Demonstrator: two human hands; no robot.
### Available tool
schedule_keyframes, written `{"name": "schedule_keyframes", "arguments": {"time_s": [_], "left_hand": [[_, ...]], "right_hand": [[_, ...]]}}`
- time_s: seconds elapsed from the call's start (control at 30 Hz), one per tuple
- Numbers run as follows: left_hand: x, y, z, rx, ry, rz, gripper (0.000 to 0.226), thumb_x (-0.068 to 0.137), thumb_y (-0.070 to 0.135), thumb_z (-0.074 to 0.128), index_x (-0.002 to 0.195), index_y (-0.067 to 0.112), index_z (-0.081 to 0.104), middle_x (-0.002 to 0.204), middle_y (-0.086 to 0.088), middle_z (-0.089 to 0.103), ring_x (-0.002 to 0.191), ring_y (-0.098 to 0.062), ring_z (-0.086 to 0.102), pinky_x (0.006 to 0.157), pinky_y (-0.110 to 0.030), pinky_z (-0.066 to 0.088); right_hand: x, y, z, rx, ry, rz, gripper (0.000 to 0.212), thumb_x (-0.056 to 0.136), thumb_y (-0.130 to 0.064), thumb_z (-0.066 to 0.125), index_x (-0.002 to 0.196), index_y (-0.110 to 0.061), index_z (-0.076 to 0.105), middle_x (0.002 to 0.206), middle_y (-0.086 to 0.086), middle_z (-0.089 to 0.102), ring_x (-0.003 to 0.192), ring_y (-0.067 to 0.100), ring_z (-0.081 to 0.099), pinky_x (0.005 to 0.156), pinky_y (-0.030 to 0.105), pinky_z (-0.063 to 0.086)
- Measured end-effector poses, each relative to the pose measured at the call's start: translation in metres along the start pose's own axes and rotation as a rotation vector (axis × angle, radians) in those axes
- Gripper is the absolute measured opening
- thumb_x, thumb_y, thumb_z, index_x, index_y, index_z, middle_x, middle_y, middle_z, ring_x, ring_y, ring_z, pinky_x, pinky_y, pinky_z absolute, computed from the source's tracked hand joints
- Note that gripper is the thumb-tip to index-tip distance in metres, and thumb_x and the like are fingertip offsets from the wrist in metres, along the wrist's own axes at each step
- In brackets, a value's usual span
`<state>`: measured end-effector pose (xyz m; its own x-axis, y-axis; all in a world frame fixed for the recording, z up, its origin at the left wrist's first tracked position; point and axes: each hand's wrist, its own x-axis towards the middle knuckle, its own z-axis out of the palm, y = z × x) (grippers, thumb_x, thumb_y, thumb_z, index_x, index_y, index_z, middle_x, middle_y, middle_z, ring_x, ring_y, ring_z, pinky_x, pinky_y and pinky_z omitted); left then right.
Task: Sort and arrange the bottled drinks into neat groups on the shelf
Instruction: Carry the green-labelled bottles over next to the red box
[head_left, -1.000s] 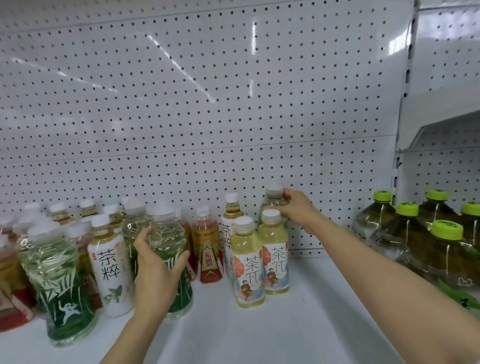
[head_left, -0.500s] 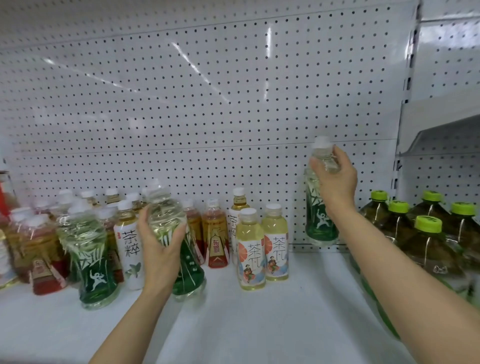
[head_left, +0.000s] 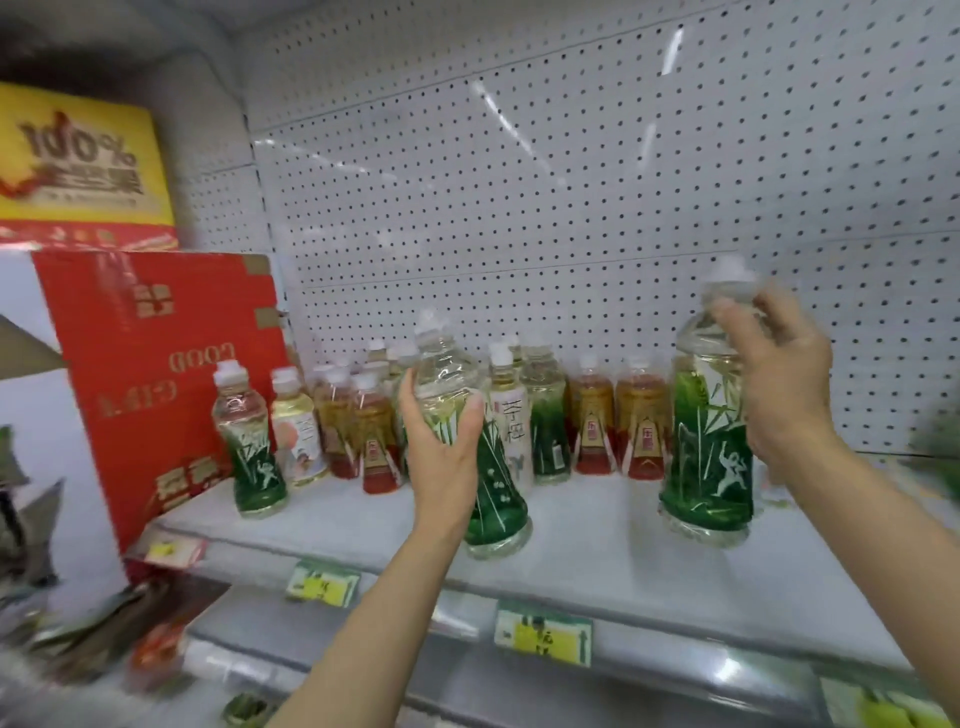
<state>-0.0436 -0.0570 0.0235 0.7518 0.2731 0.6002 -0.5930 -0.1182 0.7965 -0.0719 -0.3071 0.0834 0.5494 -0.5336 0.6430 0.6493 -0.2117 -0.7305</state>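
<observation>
— While both hands carry a green-labelled bottle each, which step would you say this is?

— Gathering the green ones into one group, I'd judge. Nearest, the left hand (head_left: 441, 441) wraps its grip round the waist of a green bottle (head_left: 480, 457), whose base looks to be at or just above the front of the shelf (head_left: 597, 530). The right hand (head_left: 779, 379) pinches the neck of a second green bottle (head_left: 711, 441), low over the shelf; touching or not, I cannot tell.

— And next?

— Probably standing them side by side, perhaps with the third green bottle (head_left: 249, 447) at the left end. Upright, bases flat.

— How will they handle?

— Clear, ribbed plastic, waisted, smooth film labels: slippery, likely top-heavy. Behind stand smaller red-labelled bottles (head_left: 592, 421) and a white-labelled one (head_left: 511, 415), against the perforated back panel (head_left: 571, 208). A red carton (head_left: 156, 374) sits left.
</observation>
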Motion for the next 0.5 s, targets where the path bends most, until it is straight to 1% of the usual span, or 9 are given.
{"name": "schedule_keyframes", "arguments": {"time_s": [0.03,0.13,0.17,0.23,0.27,0.37,0.4,0.43,0.5], "left_hand": [[0.002,-0.002,-0.017,0.016,-0.001,-0.002,0.075,0.094,0.036,0.064,0.154,0.033,0.018,0.162,0.013,0.019,0.140,0.002,0.019,0.113,-0.029,0.019],[0.004,-0.010,-0.069,0.070,0.002,0.015,0.076,0.094,0.036,0.063,0.154,0.034,0.018,0.159,0.015,0.021,0.136,0.007,0.018,0.112,-0.026,0.017],[0.004,-0.012,-0.086,0.089,0.001,0.023,0.076,0.094,0.036,0.063,0.154,0.036,0.017,0.156,0.018,0.022,0.134,0.008,0.018,0.110,-0.024,0.016],[0.004,-0.017,-0.117,0.122,-0.001,0.032,0.074,0.094,0.036,0.063,0.151,0.040,0.017,0.148,0.026,0.021,0.132,0.010,0.017,0.109,-0.023,0.015],[0.006,-0.022,-0.131,0.133,0.005,0.029,0.073,0.093,0.038,0.064,0.149,0.041,0.018,0.147,0.027,0.020,0.132,0.010,0.017,0.109,-0.024,0.015],[0.014,-0.036,-0.169,0.159,0.055,0.045,0.078,0.086,0.052,0.062,0.151,0.039,0.021,0.159,0.018,0.023,0.142,0.001,0.021,0.116,-0.033,0.020],[0.018,-0.041,-0.180,0.159,0.073,0.050,0.077,0.084,0.056,0.061,0.149,0.043,0.021,0.160,0.015,0.026,0.144,-0.004,0.025,0.116,-0.035,0.023],[0.021,-0.046,-0.189,0.156,0.090,0.051,0.077,0.082,0.059,0.060,0.147,0.046,0.021,0.158,0.014,0.030,0.143,-0.007,0.029,0.115,-0.035,0.026],[0.028,-0.052,-0.204,0.142,0.121,0.044,0.079,0.081,0.058,0.060,0.148,0.043,0.021,0.149,0.021,0.037,0.132,0.001,0.037,0.109,-0.027,0.030]], "right_hand": [[-0.012,0.000,0.016,0.014,-0.014,0.020,0.045,0.085,-0.042,0.070,0.119,-0.013,0.067,0.117,0.003,0.068,0.111,0.019,0.062,0.096,0.036,0.050],[-0.050,0.000,0.063,0.036,-0.048,0.079,0.047,0.090,-0.035,0.068,0.129,-0.009,0.061,0.122,-0.001,0.065,0.112,0.012,0.059,0.094,0.022,0.046],[-0.063,0.000,0.078,0.039,-0.054,0.090,0.051,0.090,-0.035,0.068,0.132,-0.008,0.058,0.128,0.001,0.062,0.117,0.014,0.057,0.097,0.023,0.045],[-0.086,0.002,0.105,0.044,-0.083,0.110,0.057,0.089,-0.038,0.069,0.132,-0.003,0.056,0.135,0.009,0.059,0.124,0.023,0.055,0.107,0.036,0.044],[-0.096,0.002,0.118,0.048,-0.098,0.116,0.058,0.089,-0.037,0.069,0.131,0.000,0.056,0.135,0.013,0.058,0.126,0.026,0.054,0.109,0.041,0.043],[-0.119,0.003,0.155,0.047,-0.119,0.142,0.057,0.089,-0.035,0.068,0.133,-0.001,0.054,0.130,0.009,0.060,0.121,0.022,0.055,0.108,0.042,0.044],[-0.124,0.003,0.166,0.037,-0.124,0.139,0.058,0.089,-0.036,0.068,0.134,-0.002,0.054,0.128,0.005,0.059,0.119,0.019,0.054,0.107,0.039,0.045],[-0.128,0.003,0.176,0.039,-0.119,0.142,0.057,0.090,-0.034,0.067,0.137,-0.005,0.052,0.130,0.000,0.057,0.119,0.014,0.052,0.104,0.032,0.044],[-0.134,0.002,0.196,0.052,-0.115,0.135,0.058,0.092,-0.029,0.066,0.142,-0.008,0.046,0.131,-0.006,0.051,0.122,0.008,0.047,0.098,0.018,0.038]]}}
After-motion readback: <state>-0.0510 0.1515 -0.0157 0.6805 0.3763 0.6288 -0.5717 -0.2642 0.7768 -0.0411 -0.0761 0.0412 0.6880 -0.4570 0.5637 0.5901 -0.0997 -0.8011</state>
